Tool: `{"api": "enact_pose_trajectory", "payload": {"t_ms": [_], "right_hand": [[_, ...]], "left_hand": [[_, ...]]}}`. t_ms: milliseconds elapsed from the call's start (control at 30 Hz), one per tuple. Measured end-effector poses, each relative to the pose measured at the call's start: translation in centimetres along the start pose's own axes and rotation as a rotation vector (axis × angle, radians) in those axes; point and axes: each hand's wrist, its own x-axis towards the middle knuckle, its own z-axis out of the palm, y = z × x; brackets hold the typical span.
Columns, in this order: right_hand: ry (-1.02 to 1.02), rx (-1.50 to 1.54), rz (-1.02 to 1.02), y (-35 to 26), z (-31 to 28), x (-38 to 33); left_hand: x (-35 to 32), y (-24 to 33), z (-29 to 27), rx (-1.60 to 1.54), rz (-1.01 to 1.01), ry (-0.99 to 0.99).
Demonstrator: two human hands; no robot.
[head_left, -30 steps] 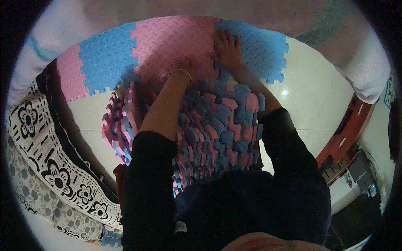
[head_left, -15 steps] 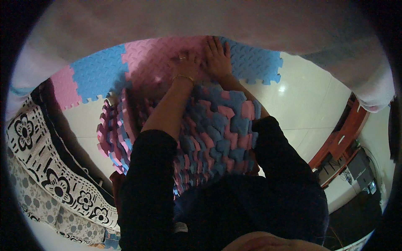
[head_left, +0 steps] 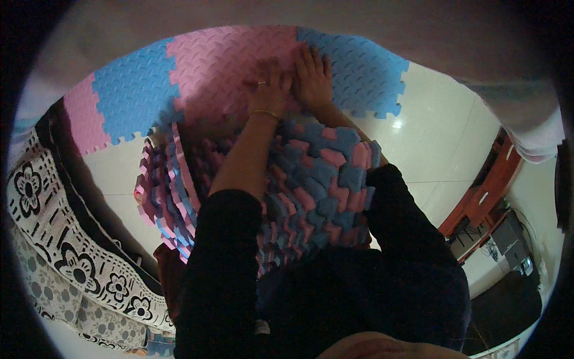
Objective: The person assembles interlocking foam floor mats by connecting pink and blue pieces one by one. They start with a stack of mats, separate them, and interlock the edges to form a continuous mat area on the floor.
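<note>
Both my hands press on the joined foam floor tiles, close together at the seam. My left hand (head_left: 270,94), with a ring and a thin bracelet, lies on a pink foam tile (head_left: 218,57), its fingers apart. Flat beside it, my right hand (head_left: 313,78) rests with outstretched fingers where that pink tile meets a blue foam tile (head_left: 362,75). Another blue tile (head_left: 134,90) and a smaller-looking pink tile (head_left: 82,122) continue the row leftward. Under and between my forearms stands a thick stack of pink and blue foam tiles (head_left: 326,179), its notched edges showing and partly hidden by my arms.
Pale floor tiles (head_left: 433,134) surround the foam. At left is a cream cover with black flowers (head_left: 78,266). A reddish-brown wooden cabinet (head_left: 487,185) stands at right, near a dark box (head_left: 507,242). Pale cloth (head_left: 287,12) hangs across the top of the view.
The view has shifted a little, so more of the foam tiles shows at the far side. My left hand has edged slightly right; both hands stay on the seam.
</note>
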Motion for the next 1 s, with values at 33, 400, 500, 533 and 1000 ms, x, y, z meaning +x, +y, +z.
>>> {"api": "enact_pose_trajectory", "payload": {"t_ms": [33,400,500,533,1000], "right_hand": [[-0.016,-0.028,-0.009,0.0,-0.1,0.2],[0.226,-0.451,-0.310,3.7,0.5,9.1],[0.137,-0.199,-0.225,3.3,-0.3,10.8],[0.133,-0.114,-0.141,4.0,-0.8,11.1],[0.092,0.273,0.652,12.1,-4.2,16.9]], "left_hand": [[0.1,-0.2,0.4,-0.006,0.011,0.035],[0.5,-1.0,-1.2,-0.095,0.138,-0.088],[0.8,-2.5,1.3,-0.183,0.151,-0.061],[0.9,-2.6,1.2,-0.147,0.136,-0.122],[2.6,-2.2,-3.3,-0.077,0.193,-0.435]]}}
